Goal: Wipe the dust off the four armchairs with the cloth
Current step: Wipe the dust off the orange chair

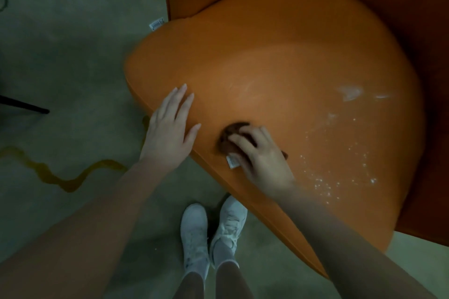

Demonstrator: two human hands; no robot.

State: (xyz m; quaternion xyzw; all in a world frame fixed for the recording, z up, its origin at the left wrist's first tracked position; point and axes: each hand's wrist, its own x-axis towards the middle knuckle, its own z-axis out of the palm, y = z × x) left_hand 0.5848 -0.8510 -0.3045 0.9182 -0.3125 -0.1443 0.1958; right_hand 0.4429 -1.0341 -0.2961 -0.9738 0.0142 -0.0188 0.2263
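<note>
Orange chair: R hand grips brown cloth on seat; L hand flat, fingers straight, on seat edge.

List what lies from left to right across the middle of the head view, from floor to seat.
Black furniture leg → left hand resting flat on the orange seat cushion → right hand gripping the brown cloth → white dust smears.
</note>
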